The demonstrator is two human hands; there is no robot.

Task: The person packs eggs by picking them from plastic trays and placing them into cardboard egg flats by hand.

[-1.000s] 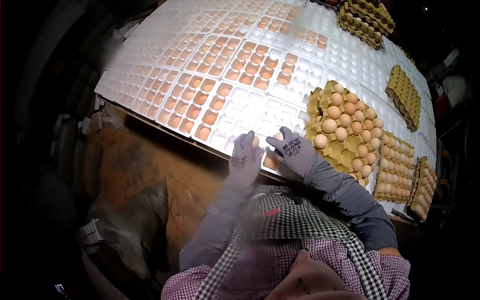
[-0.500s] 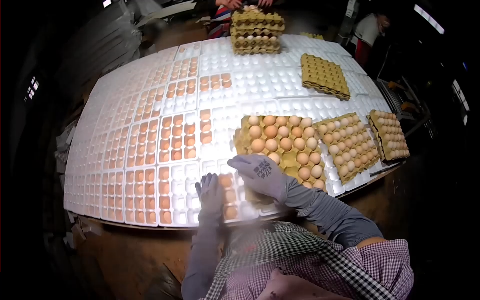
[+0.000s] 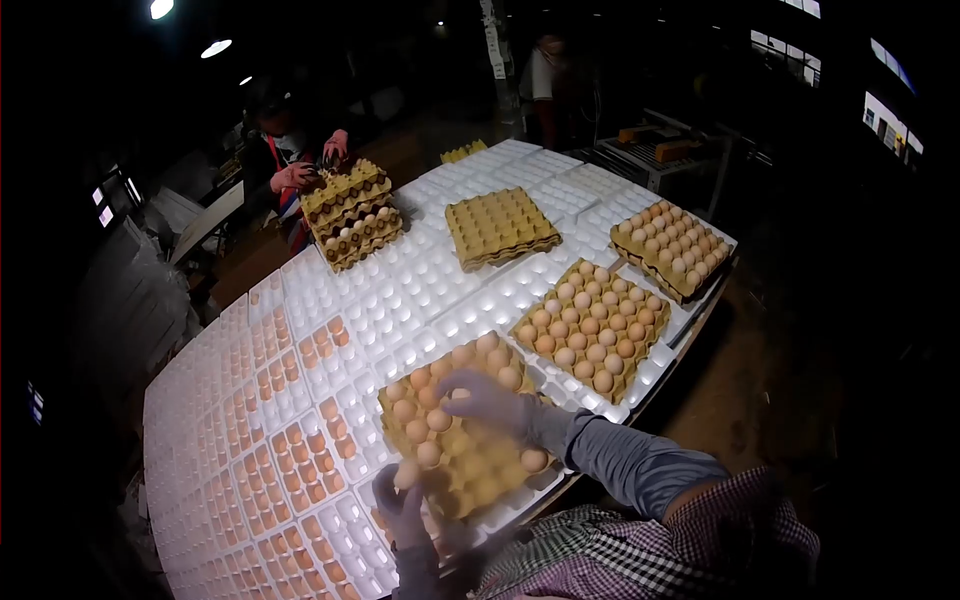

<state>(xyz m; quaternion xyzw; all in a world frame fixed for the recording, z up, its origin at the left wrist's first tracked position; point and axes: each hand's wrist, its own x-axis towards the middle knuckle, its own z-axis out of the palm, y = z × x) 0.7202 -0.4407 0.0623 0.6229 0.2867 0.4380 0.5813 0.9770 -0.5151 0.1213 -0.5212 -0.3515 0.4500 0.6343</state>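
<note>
My right hand (image 3: pixel 485 400), in a pale glove, reaches over the nearest brown egg tray (image 3: pixel 480 475), its curled fingers around an egg (image 3: pixel 460 394). Lower left, my gloved left hand (image 3: pixel 402 505) is raised beside that tray's edge with an egg (image 3: pixel 406 474) at its fingertips. Eggs fill the tray's far and left parts, while bare cups show in its middle and near part. White moulded trays (image 3: pixel 355 535) lie under and left of my hands, some cups holding brown eggs.
Two egg-filled brown trays (image 3: pixel 595 330) (image 3: pixel 672 245) lie to the right. Beyond are stacked brown trays without eggs (image 3: pixel 500 225) and a taller stack (image 3: pixel 350 215) handled by a co-worker in pink gloves (image 3: pixel 293 178). Another person (image 3: pixel 543 75) stands behind, near a metal rack (image 3: pixel 655 155).
The view has swung up and right. My right hand has moved from the white trays onto the brown egg tray. More of its cups are bare, and my left hand is now raised with an egg.
</note>
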